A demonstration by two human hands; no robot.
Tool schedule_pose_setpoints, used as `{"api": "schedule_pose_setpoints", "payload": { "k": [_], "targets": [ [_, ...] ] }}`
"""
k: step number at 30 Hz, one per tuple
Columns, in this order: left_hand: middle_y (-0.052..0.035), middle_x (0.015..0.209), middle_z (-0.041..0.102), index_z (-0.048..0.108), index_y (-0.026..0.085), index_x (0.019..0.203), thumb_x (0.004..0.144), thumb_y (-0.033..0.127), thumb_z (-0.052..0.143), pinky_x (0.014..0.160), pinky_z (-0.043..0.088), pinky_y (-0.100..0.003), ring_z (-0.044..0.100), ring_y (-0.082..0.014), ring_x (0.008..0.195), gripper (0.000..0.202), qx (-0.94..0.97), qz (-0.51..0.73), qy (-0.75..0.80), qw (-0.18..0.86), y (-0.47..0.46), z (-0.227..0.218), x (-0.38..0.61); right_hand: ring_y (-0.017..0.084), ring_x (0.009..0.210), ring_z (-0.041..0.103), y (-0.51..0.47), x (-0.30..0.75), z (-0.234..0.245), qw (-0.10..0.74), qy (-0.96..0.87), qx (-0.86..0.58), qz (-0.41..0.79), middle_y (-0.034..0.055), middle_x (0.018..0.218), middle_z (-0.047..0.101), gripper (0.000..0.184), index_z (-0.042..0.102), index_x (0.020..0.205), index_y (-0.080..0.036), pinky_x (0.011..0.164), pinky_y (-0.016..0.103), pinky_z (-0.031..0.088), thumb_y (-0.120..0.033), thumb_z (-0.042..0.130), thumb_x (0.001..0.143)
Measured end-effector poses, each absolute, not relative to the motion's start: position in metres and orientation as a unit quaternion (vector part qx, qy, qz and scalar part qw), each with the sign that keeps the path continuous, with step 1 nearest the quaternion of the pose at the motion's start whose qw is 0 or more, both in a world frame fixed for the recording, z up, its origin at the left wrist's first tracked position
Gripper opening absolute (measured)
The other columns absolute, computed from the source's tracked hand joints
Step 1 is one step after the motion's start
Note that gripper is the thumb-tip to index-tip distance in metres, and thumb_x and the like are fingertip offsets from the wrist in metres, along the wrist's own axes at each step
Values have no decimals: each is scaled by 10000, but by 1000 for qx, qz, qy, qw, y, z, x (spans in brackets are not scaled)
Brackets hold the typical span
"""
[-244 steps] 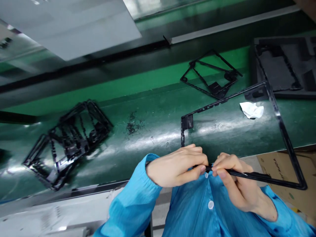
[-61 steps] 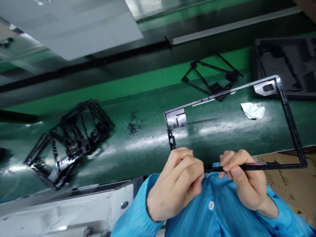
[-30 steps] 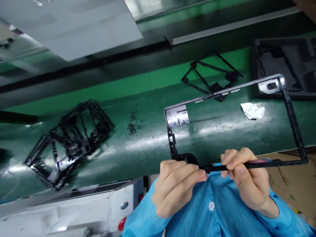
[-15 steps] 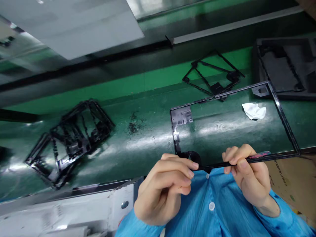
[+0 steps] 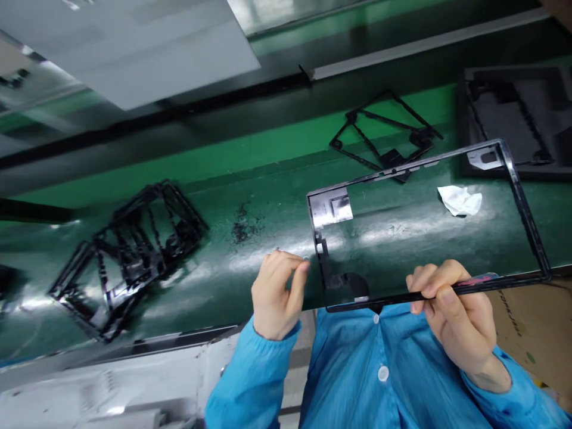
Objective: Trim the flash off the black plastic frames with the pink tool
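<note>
black frame [image 5: 524,208], not yet set down: my right grip [image 5: 465,325] pinches it; left grip [image 5: 277,292] pinched together, contents i cannot tell.

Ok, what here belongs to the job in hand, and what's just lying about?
In the job:
frame, held by the right hand
pinkish piece beside that hand, probably
frame pile, rear parts: similar, so probably
tray, probably

Just lying about, it seems:
white scrap
black bits
carton

Blue smock [image 5: 346,366] w/ wht btns [image 5: 383,373]
</note>
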State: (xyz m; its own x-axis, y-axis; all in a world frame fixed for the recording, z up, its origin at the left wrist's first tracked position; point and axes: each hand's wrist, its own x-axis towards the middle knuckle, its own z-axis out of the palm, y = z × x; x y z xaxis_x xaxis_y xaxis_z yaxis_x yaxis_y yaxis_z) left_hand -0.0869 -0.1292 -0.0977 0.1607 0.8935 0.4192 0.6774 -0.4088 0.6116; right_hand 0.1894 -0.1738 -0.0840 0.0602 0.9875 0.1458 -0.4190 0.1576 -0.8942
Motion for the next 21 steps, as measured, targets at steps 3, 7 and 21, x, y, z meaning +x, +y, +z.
{"api": "schedule_pose_setpoints", "payload": {
  "k": [3,7,21],
  "targets": [
    [-15,869,716,678,225,924,1034,191,680,796,447,-348,636,-207,830,115,747,347,545,155,-121,-104,-96,156,667,605,-174,190,-84,639,-419,-355,539,-1,806,642,204,740,1004,-202,737,370,471,-321,645,1140],
    [-51,1048,770,726,213,1123,1049,261,687,876,504,-356,692,-239,979,97,735,327,562,190,-123,-97,-98,170,648,608,-174,191,-82,634,-431,-368,526,1,782,645,201,744,996,-219,728,382,476,-335,655,1133],
    [-67,883,801,721,177,958,1028,630,734,582,612,-254,762,-166,640,459,363,537,514,562,-159,-105,-13,212,811,730,-184,193,-107,561,-515,-437,479,40,862,732,131,743,1136,-275,756,318,598,-315,618,1132]
  ]
}}
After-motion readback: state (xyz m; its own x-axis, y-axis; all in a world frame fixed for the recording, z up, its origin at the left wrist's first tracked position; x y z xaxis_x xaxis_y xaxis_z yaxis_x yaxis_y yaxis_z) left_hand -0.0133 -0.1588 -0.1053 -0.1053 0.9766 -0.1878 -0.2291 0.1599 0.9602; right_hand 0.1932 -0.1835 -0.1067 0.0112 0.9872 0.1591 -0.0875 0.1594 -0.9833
